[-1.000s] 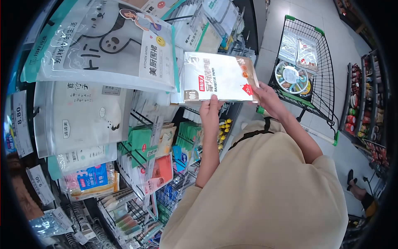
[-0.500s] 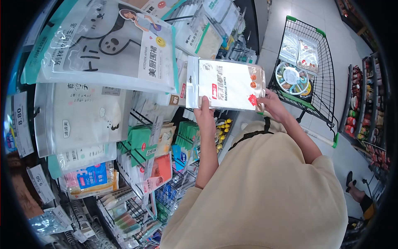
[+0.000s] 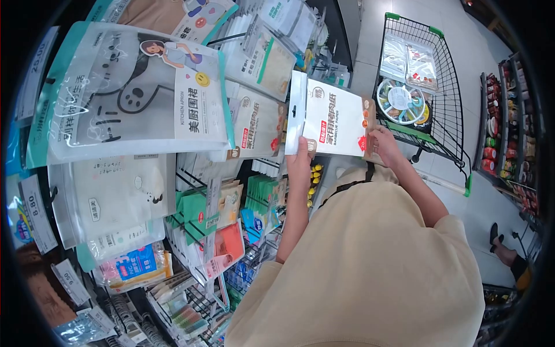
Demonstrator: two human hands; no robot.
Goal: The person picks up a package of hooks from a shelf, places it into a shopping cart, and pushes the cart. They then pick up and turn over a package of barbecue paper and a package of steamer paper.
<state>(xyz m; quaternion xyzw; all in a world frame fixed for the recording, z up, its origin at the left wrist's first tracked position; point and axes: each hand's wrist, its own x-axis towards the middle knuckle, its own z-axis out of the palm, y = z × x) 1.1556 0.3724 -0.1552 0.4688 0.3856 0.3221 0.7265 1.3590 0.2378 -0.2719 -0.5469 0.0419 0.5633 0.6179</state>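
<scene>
A flat white packet of barbecue paper [image 3: 337, 120] with a clear hanging flap is held between both hands. My left hand [image 3: 299, 159] grips its lower left edge, the fingers mostly behind it. At its lower right corner, my right hand [image 3: 384, 146] pinches the brown edge near a red mark. Just left of the held packet, a similar barbecue paper packet [image 3: 254, 124] hangs on the rack. A large kitchen apron package [image 3: 139, 92] hangs nearer, at the upper left.
A black wire cart [image 3: 451, 95] with green corners stands at the upper right, holding flat packs and a round tray [image 3: 400, 99]. Green packets [image 3: 193, 209] hang below on the rack. Stocked shelves [image 3: 509, 133] line the far right. Another person's foot [image 3: 495, 237] shows at the lower right.
The view has shifted. The held packet has moved slightly right, away from the rack, and tilted, and the similar packet on the rack now shows more fully.
</scene>
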